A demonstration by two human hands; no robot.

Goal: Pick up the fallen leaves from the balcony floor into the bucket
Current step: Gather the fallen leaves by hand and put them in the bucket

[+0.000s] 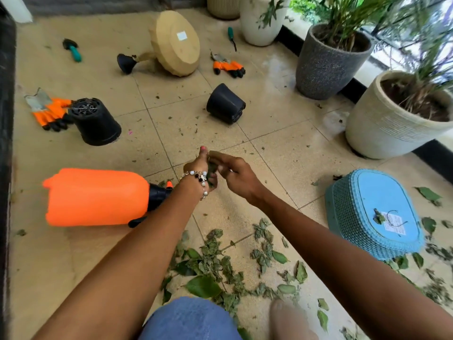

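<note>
Denim knee [188, 320] cut off, blurred, both hands [213, 171] gripping half-hidden leaves [211, 171], bucket [375, 214] overturned

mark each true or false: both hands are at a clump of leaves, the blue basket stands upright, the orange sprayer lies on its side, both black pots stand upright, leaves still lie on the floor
1. Left hand and right hand are both at a clump of leaves: true.
2. The blue basket stands upright: false, it is upside down, base up.
3. The orange sprayer lies on its side: true.
4. Both black pots stand upright: false, one black pot and the other pot are tipped over.
5. Leaves on the floor: true.
</note>
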